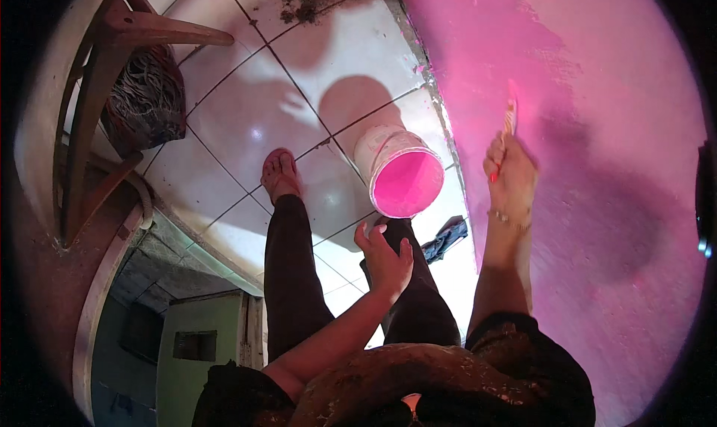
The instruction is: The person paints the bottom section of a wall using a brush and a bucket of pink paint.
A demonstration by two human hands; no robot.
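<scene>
In my right hand is a paintbrush with a pale striped handle and a red tip. Its bristle end is blurred with pink and lies over the freshly pink part of the wall. My left hand has its fingers spread and holds nothing, just below the rim of a white bucket. Bright pink paint coats the inside of this bucket. My right foot is hidden behind the bucket, and whether the bucket rests on the floor I cannot tell.
White floor tiles meet the wall along a paint-spotted edge. A dark blue cloth lies near that edge. Dark dirt is on the tiles. At left are brown furniture legs and a bag of grey strands; a green door shows lower left.
</scene>
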